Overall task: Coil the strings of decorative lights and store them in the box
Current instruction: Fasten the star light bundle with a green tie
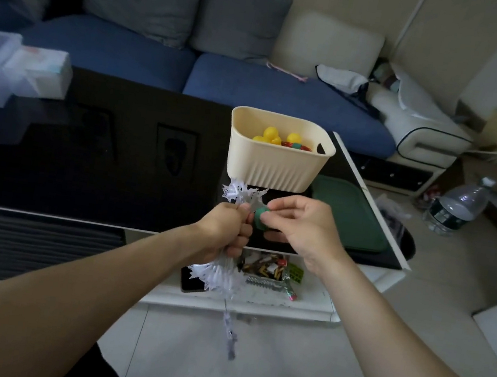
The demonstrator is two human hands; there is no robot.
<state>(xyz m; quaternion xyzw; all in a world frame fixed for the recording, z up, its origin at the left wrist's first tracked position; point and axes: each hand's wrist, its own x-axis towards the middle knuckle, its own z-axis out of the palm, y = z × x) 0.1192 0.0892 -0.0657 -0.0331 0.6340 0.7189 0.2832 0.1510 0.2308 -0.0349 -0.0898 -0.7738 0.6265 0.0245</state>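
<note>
- Clear plastic tubs (9, 65), blurred, sit far left on the black glossy table (84, 165), well up and left of the grip.
- Left hand (225, 230) is fisted tight around a bundle of white spiky string lights (240, 195); one tuft sticks out above the fist, another fans out below it, and a loose tail (229, 336) hangs straight down past the table edge.
- Right hand (299, 227), just right of the left fist, pinches a small green piece (260, 218) between thumb and fingertips, remaining fingers loosely curled; the piece is touching or just beside the left hand's fingers, can't tell which.
- Cream ribbed box (276, 163) stands on the table directly above the two hands, open top, yellow balls (277, 136) and something red and green inside.
- Dark green mat (352, 215) lies on the table right of the right hand, partly under the box.
- Lower shelf under the hands holds snack wrappers (270, 271) and a dark phone (192, 282).
- Blue sofa (163, 61) behind the table; a water bottle (458, 208) stands on the floor far right.
</note>
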